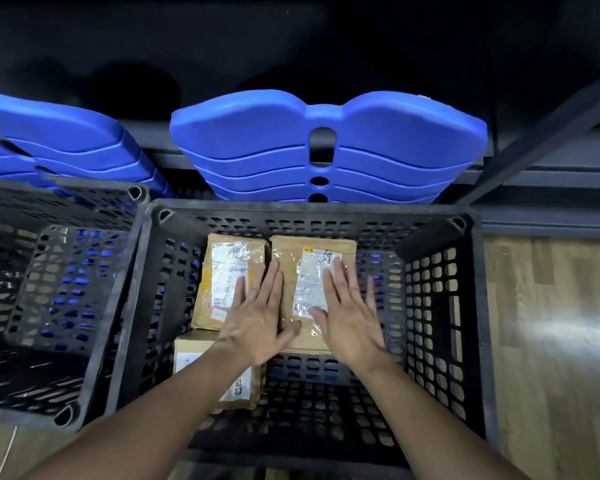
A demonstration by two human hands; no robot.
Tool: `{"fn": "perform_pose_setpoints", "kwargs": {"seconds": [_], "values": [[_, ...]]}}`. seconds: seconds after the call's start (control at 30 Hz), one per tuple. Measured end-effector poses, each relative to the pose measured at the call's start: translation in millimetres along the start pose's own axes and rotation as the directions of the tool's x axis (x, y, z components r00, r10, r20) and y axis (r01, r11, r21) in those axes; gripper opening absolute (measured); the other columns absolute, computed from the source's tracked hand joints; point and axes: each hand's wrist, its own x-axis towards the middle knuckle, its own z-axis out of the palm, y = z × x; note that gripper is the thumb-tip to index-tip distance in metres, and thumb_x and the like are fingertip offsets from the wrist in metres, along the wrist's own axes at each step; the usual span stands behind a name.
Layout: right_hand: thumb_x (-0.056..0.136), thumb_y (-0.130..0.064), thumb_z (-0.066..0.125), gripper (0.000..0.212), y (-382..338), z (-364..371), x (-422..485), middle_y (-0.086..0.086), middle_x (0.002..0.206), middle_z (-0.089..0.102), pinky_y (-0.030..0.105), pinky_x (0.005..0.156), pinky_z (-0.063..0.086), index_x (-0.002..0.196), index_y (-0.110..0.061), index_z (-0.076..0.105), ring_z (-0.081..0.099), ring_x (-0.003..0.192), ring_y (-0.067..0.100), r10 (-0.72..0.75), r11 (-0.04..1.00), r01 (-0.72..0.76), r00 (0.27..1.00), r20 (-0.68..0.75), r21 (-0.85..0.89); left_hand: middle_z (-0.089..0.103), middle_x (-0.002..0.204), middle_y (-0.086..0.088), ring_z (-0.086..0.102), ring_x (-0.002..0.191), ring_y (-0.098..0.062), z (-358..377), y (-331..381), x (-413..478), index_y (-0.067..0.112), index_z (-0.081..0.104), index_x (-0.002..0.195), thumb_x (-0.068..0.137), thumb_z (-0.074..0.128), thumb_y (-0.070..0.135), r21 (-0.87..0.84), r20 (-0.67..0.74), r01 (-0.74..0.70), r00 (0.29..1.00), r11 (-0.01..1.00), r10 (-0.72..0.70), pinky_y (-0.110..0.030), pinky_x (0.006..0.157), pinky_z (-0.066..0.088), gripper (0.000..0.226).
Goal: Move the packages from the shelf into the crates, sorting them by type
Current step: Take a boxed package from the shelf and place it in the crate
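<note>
Three brown cardboard packages with white labels lie inside the black lattice crate (465,306) in front of me. My right hand (349,317) lies flat with straight fingers on the far right package (305,258). My left hand (257,317) lies flat, fingers spread, across the gap between that package and the far left package (219,271). A third package (194,358) sits nearer me, partly hidden under my left forearm. A second black crate (66,289) stands to the left with no packages visible in it.
Stacked blue plastic panels (326,143) lean behind the crates on a dark metal shelf frame (551,133). Wood-pattern floor (551,341) shows to the right of the crate. The near right part of the crate bottom is bare.
</note>
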Motion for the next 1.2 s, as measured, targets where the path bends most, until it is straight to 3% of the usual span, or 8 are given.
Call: {"fn": "perform_pose_setpoints", "kwargs": {"seconds": [0.2,0.3,0.47,0.6,0.77,0.9,1.03,1.2], "values": [[0.107,-0.064,0.004,0.076,-1.9,1.0,8.6,0.007,0.161,-0.046,0.064,0.126,-0.011,0.158,-0.015,-0.025,-0.048,0.147,0.028,0.003,0.985,0.034,0.977,0.214,-0.170,-0.057,0.152,0.005,-0.042,0.148,-0.026,-4.1,0.9,6.2,0.016,-0.035,0.155,0.106,0.023,0.065,-0.050,0.048,0.035,0.998,0.998,-0.033,-0.055,0.130,-0.003,0.091],[0.106,-0.064,0.003,0.076,-5.8,-6.7,8.9,0.008,0.164,-0.042,0.064,0.126,-0.010,0.159,-0.016,-0.023,-0.044,0.150,0.029,0.017,0.983,0.025,0.975,0.223,-0.182,-0.055,0.154,0.008,-0.039,0.150,-0.025,-4.0,-1.7,5.9,0.018,-0.031,0.158,0.106,0.020,0.064,-0.074,0.049,0.027,0.999,0.997,-0.023,-0.054,0.130,-0.004,0.086],[0.100,-0.062,0.004,0.086,-19.7,-42.0,10.4,0.008,0.174,0.020,0.060,0.129,0.002,0.162,-0.011,0.035,0.007,0.163,0.030,0.041,0.997,-0.032,0.989,0.145,-0.069,-0.020,0.173,0.004,-0.013,0.161,-0.024,-21.4,-16.8,-2.5,0.018,0.001,0.168,0.109,0.016,0.058,-0.132,-0.058,-0.068,0.996,0.989,0.061,-0.045,0.132,0.002,0.073],[0.103,-0.057,0.018,0.077,-37.4,-91.4,11.0,0.010,0.157,0.052,0.058,0.123,0.025,0.146,-0.009,0.060,0.040,0.152,0.035,-0.043,0.994,0.047,0.998,0.043,-0.094,-0.015,0.173,0.006,-0.020,0.158,-0.018,-55.2,-34.2,-29.6,0.025,0.012,0.167,0.089,-0.021,0.070,0.000,-0.160,-0.127,0.979,0.992,0.125,-0.046,0.131,-0.007,0.096],[0.092,-0.074,-0.015,0.101,-65.6,-175.7,7.3,0.001,0.175,0.011,0.046,0.131,-0.002,0.166,-0.018,0.026,0.002,0.163,0.025,-0.094,0.993,0.094,0.996,0.012,-0.070,-0.005,0.175,0.005,-0.020,0.157,-0.019,-117.1,-56.1,-72.8,0.029,0.023,0.165,0.072,-0.034,0.084,-0.030,-0.312,-0.141,0.942,0.990,0.125,-0.048,0.128,-0.013,0.123],[0.110,-0.056,0.027,0.066,-88.3,-235.6,1.1,0.001,0.176,0.012,0.045,0.131,0.004,0.166,-0.021,0.025,0.003,0.163,0.025,-0.092,0.995,0.091,0.996,-0.019,-0.043,-0.012,0.174,0.005,-0.020,0.159,-0.022,-168.4,-66.0,-112.8,0.032,0.013,0.167,0.074,-0.023,0.085,-0.037,-0.342,-0.105,0.936,0.994,0.086,-0.047,0.125,-0.016,0.113],[0.110,-0.055,0.032,0.065,-115.3,-272.5,-13.0,0.003,0.176,0.013,0.044,0.130,0.008,0.165,-0.021,0.027,0.006,0.163,0.026,-0.116,0.993,0.116,0.991,-0.072,0.008,-0.012,0.174,0.006,-0.018,0.160,-0.022,-195.5,-71.4,-149.8,0.034,0.007,0.167,0.067,-0.026,0.089,-0.088,-0.389,-0.055,0.921,0.995,0.017,-0.049,0.129,-0.010,0.119],[0.110,-0.054,0.038,0.064,-143.2,-287.9,-24.6,0.004,0.174,0.019,0.040,0.129,0.015,0.164,-0.020,0.031,0.012,0.162,0.024,-0.096,0.983,0.114,0.987,-0.132,0.142,-0.009,0.175,0.005,-0.013,0.161,-0.022,-210.9,-86.8,-181.3,0.035,0.009,0.167,0.080,-0.001,0.085,-0.233,-0.399,-0.041,0.915,0.972,-0.057,-0.048,0.130,-0.005,0.101]]}}
